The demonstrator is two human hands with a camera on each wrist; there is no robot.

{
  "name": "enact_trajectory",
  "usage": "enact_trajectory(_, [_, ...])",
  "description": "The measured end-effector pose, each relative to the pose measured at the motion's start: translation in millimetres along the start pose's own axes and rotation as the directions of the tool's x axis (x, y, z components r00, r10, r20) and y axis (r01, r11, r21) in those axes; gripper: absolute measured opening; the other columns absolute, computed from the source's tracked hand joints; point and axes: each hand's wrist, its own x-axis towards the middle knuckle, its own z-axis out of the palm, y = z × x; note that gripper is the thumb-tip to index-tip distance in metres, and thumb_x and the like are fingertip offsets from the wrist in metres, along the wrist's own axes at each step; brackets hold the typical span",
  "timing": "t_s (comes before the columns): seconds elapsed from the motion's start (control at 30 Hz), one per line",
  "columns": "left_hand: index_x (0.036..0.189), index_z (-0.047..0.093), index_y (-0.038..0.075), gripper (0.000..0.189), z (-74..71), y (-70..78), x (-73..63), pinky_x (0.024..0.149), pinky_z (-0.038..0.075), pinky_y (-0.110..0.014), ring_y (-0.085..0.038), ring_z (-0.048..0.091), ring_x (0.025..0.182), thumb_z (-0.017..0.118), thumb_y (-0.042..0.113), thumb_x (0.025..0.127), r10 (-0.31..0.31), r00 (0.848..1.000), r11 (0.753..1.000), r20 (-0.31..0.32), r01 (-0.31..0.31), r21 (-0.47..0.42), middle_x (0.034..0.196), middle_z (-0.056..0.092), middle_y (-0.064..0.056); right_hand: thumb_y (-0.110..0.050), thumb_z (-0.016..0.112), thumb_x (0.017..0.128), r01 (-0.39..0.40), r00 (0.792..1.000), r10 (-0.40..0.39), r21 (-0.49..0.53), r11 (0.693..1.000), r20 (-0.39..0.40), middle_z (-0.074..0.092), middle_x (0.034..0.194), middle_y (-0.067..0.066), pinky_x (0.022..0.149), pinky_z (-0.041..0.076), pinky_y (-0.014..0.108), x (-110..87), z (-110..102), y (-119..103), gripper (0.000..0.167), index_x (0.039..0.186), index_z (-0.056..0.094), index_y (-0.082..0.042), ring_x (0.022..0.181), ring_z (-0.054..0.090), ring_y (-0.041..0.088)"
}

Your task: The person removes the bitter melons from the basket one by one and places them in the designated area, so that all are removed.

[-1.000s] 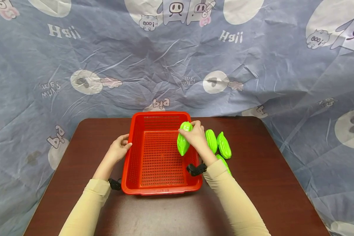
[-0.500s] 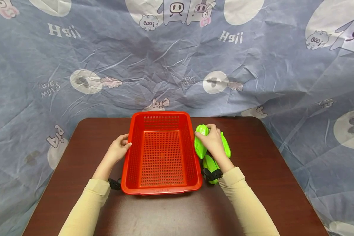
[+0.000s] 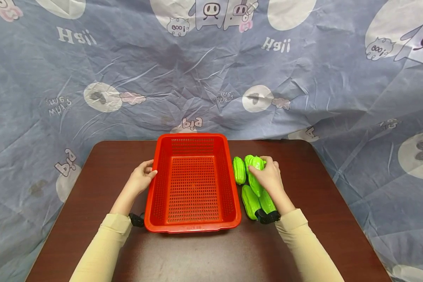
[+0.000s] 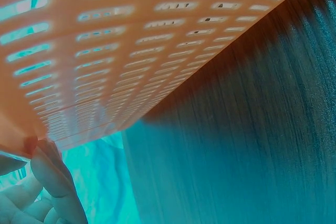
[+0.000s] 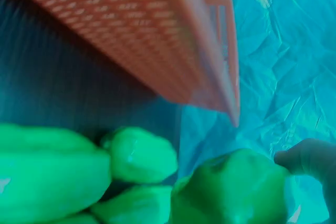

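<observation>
A red plastic basket (image 3: 194, 227) with slotted walls stands on the table, and nothing lies on its mesh floor. My left hand (image 3: 143, 176) pinches its left rim between thumb and fingers; the left wrist view shows the fingers (image 4: 55, 177) at the rim. To the right of the basket, my right hand (image 3: 270, 176) grips a green ridged bitter melon (image 3: 255, 178) above others. Several more lie there: one bitter melon (image 3: 239, 171) by the basket wall, another (image 3: 249, 201) nearer me, one partly under my wrist. In the right wrist view the held bitter melon (image 5: 231, 190) is blurred.
The dark brown table (image 3: 324, 219) extends to both sides and in front of the basket. Behind it hangs a wrinkled blue printed cloth (image 3: 197, 78). The basket's right wall (image 5: 131, 35) stands close beside the green pile.
My right hand has carried the bitter melon from over the basket's right side rightward, now above the pile. My left hand and the basket have stayed in place.
</observation>
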Motion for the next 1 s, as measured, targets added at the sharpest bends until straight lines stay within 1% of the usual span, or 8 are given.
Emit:
enact_trajectory(0.17, [0.152, 0.031, 0.0, 0.056, 1.0, 1.1, 0.2, 0.09, 0.055, -0.044, -0.039, 0.058, 0.116, 0.053, 0.014, 0.103, -0.003, 1.0, 1.0, -0.001, 0.003, 0.01, 0.129, 0.055, -0.027, -0.035, 0.064, 0.09, -0.005, 1.0, 0.005, -0.014, 1.0, -0.005, 0.041, 0.136, 0.029, 0.101, 0.039, 0.057, 0.1, -6.8, 20.3, 0.068, 0.144, 0.04, -0.002, 0.124, 0.041, 0.045])
enact_trajectory(0.3, [0.152, 0.032, 0.0, 0.056, 1.0, 1.9, -0.3, 0.089, 0.055, -0.044, -0.039, 0.059, 0.114, 0.054, 0.014, 0.102, 0.0, 1.0, 1.0, -0.006, 0.001, 0.013, 0.127, 0.056, -0.027, -0.035, 0.065, 0.09, -0.011, 1.0, 0.01, -0.046, 0.999, -0.008, 0.041, 0.133, 0.029, 0.098, 0.04, 0.057, -0.4, -11.0, 36.1, 0.068, 0.144, 0.04, -0.002, 0.123, 0.04, 0.046])
enact_trajectory(0.5, [0.152, 0.032, -0.001, 0.056, 0.5, 1.3, 0.2, 0.088, 0.056, -0.045, -0.039, 0.06, 0.113, 0.053, 0.013, 0.102, 0.004, 1.0, 1.0, -0.008, -0.004, 0.009, 0.127, 0.056, -0.028, -0.033, 0.065, 0.089, -0.017, 1.0, 0.016, -0.079, 0.997, -0.009, 0.041, 0.132, 0.031, 0.098, 0.038, 0.059, -1.4, -15.7, 56.6, 0.067, 0.144, 0.041, -0.002, 0.124, 0.036, 0.049])
enact_trajectory(0.73, [0.152, 0.031, 0.001, 0.056, 0.3, 0.0, 0.1, 0.089, 0.055, -0.045, -0.039, 0.059, 0.114, 0.053, 0.014, 0.102, -0.006, 1.0, 1.0, -0.002, 0.006, 0.011, 0.128, 0.055, -0.027, -0.031, 0.066, 0.09, -0.009, 1.0, 0.011, -0.114, 0.993, 0.017, 0.041, 0.132, 0.033, 0.099, 0.037, 0.061, -3.6, -15.7, 76.4, 0.068, 0.144, 0.041, 0.0, 0.125, 0.032, 0.05])
enact_trajectory(1.0, [0.153, 0.031, 0.001, 0.056, 0.8, -1.9, 1.7, 0.088, 0.056, -0.045, -0.038, 0.059, 0.114, 0.052, 0.013, 0.103, -0.002, 1.0, 1.0, -0.008, 0.002, 0.0, 0.128, 0.055, -0.027, -0.029, 0.066, 0.091, -0.01, 0.999, 0.016, -0.131, 0.991, 0.048, 0.038, 0.135, 0.032, 0.097, 0.036, 0.061, -8.9, -15.9, 97.1, 0.067, 0.145, 0.04, -0.001, 0.125, 0.029, 0.05])
